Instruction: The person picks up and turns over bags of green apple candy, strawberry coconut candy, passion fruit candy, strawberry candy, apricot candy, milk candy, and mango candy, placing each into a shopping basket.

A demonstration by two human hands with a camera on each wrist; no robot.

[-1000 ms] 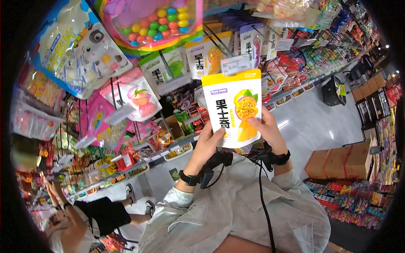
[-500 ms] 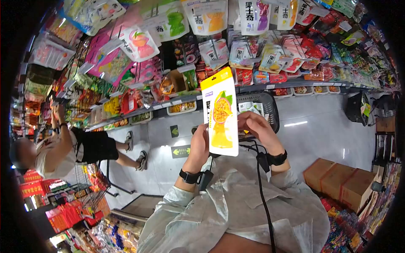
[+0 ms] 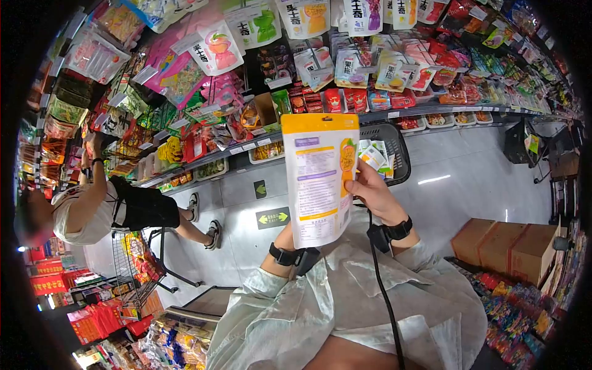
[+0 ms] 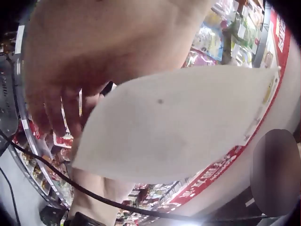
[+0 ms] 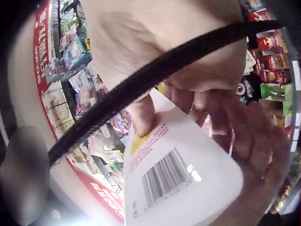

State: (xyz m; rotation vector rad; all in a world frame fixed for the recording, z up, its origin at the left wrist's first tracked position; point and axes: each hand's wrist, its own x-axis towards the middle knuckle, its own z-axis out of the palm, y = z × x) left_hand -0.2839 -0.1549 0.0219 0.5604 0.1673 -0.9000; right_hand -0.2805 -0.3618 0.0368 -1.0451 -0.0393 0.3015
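Observation:
An upright white and yellow pouch [image 3: 320,185] faces the head camera with its printed back, a fruit picture along its right side. My right hand [image 3: 375,192] pinches its right edge, thumb on the printed face. In the right wrist view the right thumb [image 5: 142,117] presses near a barcode at the pouch's bottom. Behind the pouch lies my left hand [image 4: 113,47], mostly hidden in the head view. Its fingers [image 4: 56,110] extend loosely in the left wrist view, partly covered by the pouch's white bottom [image 4: 160,132].
A dark shopping basket [image 3: 399,161] with several packets stands beyond the right hand. Shelves of hanging snack pouches [image 3: 364,15] run along the far side. At left a person [image 3: 92,203] stands beside a wire cart [image 3: 139,271]; cardboard boxes [image 3: 505,246] are at right.
The pouch has turned from its fruit front to its printed back. My left hand has slipped behind it, and the right hand has taken its right edge. The head view has tilted down.

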